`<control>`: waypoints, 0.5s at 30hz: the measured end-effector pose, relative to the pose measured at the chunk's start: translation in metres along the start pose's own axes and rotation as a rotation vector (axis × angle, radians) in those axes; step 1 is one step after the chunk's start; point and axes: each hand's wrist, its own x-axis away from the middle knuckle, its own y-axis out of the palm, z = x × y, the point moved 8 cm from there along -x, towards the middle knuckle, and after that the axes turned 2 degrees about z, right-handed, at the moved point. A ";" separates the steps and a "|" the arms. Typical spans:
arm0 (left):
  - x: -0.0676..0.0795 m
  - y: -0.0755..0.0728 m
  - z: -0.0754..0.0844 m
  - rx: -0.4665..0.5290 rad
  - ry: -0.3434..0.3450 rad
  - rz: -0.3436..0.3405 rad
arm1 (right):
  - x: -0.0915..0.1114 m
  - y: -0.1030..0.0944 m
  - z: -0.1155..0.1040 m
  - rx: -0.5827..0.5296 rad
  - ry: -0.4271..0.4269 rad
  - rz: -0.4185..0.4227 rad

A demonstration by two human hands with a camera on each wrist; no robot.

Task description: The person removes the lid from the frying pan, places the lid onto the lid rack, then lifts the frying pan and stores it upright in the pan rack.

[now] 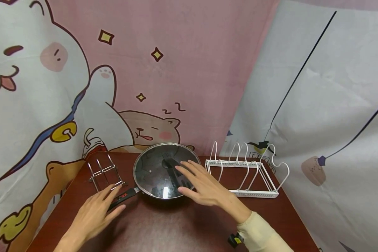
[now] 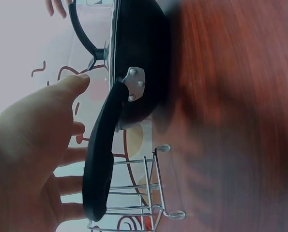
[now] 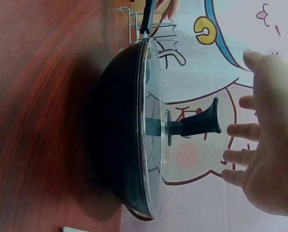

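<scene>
Pan point(image 3: 115, 123) sits on the reddish-brown tabletop point(image 1: 163, 224), towards the back, between two racks with its lid on, and now across from the left: cartoon backdrop point(image 1: 192, 70) behind it all, a big white animal with a yellow bell filling that end! Below the bell stands the silver wire rack point(image 1: 103, 170), just behind the left grip point(image 1: 92, 210). That left grip is spread, fingers stretched out and curled round nothing, right over the black pan handle point(image 2: 101, 154); whether skin meets handle, you can't tell. Follow the handle, which slants up and right to its metal bracket point(image 2: 136, 83), and here's the pan's round body, lying level, dark and deep-sided. On top rests the glass lid point(image 1: 151, 176), metal-rimmed, a bright patch shining near its front edge, the black lid knob point(image 3: 194, 123) standing upright in the middle. And look at the right grip point(image 1: 201, 185), reaching in above the right half of that lid, fingers extended, holding nothing, the right wrist view showing a slim gap to the knob! Its pale sleeve point(image 1: 264, 231) runs off towards the near edge, and out on the right stands the white rack point(image 1: 255, 193), a row of curved dividers rising from its rectangular frame.
</scene>
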 end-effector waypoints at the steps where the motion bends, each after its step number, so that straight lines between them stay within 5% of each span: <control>1: 0.000 0.001 -0.001 0.002 -0.009 -0.010 | -0.001 0.000 0.000 -0.005 0.004 -0.003; 15: 0.008 0.017 -0.012 0.036 -0.117 -0.091 | -0.020 0.007 -0.002 -0.031 0.059 -0.039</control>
